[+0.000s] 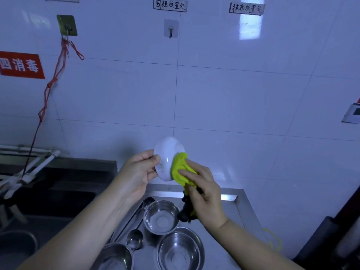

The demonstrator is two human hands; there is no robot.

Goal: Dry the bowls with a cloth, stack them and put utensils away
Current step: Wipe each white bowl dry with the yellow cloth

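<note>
My left hand [137, 172] grips a small white bowl [168, 155] by its rim, held up and tilted in front of the tiled wall. My right hand [202, 189] holds a yellow cloth [180, 168] and presses it against the bowl's right side; a dark part of the cloth hangs down below the hand. Below, on the steel counter [218, 246], stand three steel bowls: one in the middle [161, 217], a wider one at the front [180, 250] and one at the lower left [115, 258]. Two steel spoons [134, 239] lie beside them.
A dark sink [58, 191] lies to the left with white pipes over it. A red cord [48, 90] hangs from a wall hook. The counter's right edge meets a dark object [331, 240]. A thin yellow string [274, 240] lies near that edge.
</note>
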